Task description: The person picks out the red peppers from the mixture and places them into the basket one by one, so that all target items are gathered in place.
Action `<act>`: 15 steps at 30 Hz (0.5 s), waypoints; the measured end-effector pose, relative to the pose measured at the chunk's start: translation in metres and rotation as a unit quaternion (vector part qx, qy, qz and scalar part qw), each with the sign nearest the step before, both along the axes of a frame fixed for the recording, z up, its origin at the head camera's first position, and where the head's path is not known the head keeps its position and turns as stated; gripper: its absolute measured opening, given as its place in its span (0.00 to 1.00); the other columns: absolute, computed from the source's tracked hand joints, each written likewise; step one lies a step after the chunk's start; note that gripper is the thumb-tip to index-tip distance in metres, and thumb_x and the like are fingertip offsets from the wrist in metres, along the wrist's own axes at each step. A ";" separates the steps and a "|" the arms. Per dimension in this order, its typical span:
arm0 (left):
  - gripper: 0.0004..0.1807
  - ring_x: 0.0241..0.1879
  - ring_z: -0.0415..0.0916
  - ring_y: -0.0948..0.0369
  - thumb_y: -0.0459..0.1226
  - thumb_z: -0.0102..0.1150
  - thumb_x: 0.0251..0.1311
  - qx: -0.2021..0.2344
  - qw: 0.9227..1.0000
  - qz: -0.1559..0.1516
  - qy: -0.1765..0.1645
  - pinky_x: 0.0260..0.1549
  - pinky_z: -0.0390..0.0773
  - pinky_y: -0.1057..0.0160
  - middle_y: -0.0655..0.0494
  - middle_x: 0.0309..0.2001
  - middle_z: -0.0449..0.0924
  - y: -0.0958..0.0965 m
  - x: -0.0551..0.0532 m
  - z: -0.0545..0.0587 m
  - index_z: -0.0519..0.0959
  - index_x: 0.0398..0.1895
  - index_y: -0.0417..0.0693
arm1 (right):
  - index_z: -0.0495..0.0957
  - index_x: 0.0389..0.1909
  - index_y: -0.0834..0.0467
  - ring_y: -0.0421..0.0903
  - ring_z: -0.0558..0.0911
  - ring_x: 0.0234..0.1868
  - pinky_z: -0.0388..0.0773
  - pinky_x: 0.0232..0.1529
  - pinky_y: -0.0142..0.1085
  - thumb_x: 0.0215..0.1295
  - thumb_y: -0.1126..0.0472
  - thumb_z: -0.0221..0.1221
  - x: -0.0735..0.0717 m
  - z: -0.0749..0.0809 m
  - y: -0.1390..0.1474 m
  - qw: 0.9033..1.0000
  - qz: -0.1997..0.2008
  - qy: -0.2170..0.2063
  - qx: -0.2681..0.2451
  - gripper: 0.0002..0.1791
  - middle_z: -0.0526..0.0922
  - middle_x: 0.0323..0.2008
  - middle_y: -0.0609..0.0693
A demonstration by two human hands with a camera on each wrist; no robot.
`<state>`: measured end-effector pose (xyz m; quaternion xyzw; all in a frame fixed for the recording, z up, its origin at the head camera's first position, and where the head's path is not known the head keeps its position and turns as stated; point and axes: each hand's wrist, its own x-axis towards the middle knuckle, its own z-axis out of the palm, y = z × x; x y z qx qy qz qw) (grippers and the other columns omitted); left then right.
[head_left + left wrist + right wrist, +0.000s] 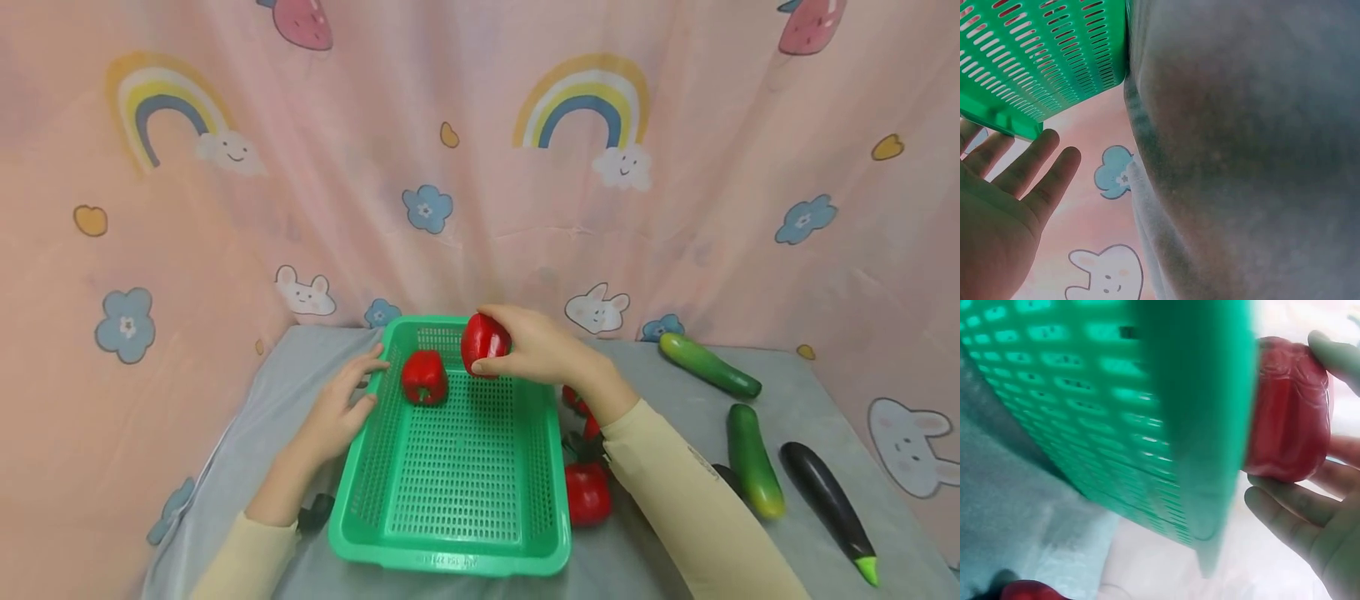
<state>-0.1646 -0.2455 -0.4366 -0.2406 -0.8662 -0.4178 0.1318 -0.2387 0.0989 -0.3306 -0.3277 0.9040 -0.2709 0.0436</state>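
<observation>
My right hand [536, 346] grips a red bell pepper [483, 343] between thumb and fingers, over the far right part of a green plastic basket [450, 560]. The right wrist view shows the same pepper [1291, 409] just past the basket's rim [1222, 425]. A second red bell pepper [424, 377] lies inside the basket at the far left. At the basket's left rim, my left hand [337, 412] rests with extended fingers touching the edge. In the left wrist view its fingers [1029, 162] lie straight beside the slotted wall [1054, 62].
Right of the basket lie red vegetables, one a large round red one [587, 494], partly behind my right sleeve. Farther right are two green cucumber-like vegetables [708, 365] and a long dark eggplant [825, 496]. Something dark [317, 512] shows by my left wrist. A pink patterned curtain [480, 167] hangs behind.
</observation>
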 end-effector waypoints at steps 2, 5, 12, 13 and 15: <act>0.27 0.78 0.66 0.44 0.25 0.55 0.68 -0.001 1.000 0.001 -0.002 0.64 0.79 0.38 0.43 0.83 0.64 0.000 0.000 0.001 0.75 0.71 0.35 | 0.69 0.80 0.56 0.52 0.81 0.61 0.88 0.51 0.48 0.63 0.42 0.74 -0.003 -0.002 -0.002 1.000 0.003 -0.001 0.006 0.48 0.81 0.64 0.51; 0.27 0.78 0.66 0.43 0.25 0.55 0.68 -0.001 1.000 0.002 0.000 0.63 0.79 0.38 0.43 0.83 0.64 -0.001 -0.001 0.002 0.75 0.71 0.35 | 0.69 0.80 0.56 0.52 0.80 0.61 0.89 0.51 0.47 0.63 0.42 0.74 -0.007 -0.003 -0.005 1.000 0.011 -0.005 0.015 0.48 0.81 0.64 0.51; 0.27 0.78 0.67 0.44 0.25 0.55 0.68 -0.002 1.000 -0.003 0.003 0.63 0.79 0.38 0.43 0.83 0.64 -0.001 -0.001 0.003 0.75 0.71 0.36 | 0.68 0.80 0.57 0.53 0.80 0.61 0.89 0.51 0.48 0.63 0.43 0.73 -0.008 0.007 -0.008 1.000 0.017 -0.001 0.023 0.48 0.81 0.63 0.52; 0.27 0.78 0.67 0.44 0.25 0.55 0.68 -0.003 1.000 -0.003 0.004 0.63 0.79 0.38 0.43 0.83 0.64 0.000 0.000 0.002 0.75 0.71 0.35 | 0.68 0.80 0.57 0.53 0.80 0.61 0.89 0.50 0.47 0.63 0.43 0.74 -0.007 0.008 -0.008 1.000 0.016 -0.002 0.021 0.48 0.81 0.63 0.52; 0.27 0.77 0.67 0.43 0.25 0.56 0.69 -0.003 1.000 -0.005 0.004 0.63 0.79 0.38 0.42 0.83 0.64 0.000 0.001 0.002 0.75 0.71 0.35 | 0.69 0.80 0.56 0.53 0.80 0.60 0.89 0.49 0.47 0.62 0.43 0.75 -0.007 0.010 -0.010 1.000 0.016 -0.003 0.017 0.48 0.81 0.62 0.52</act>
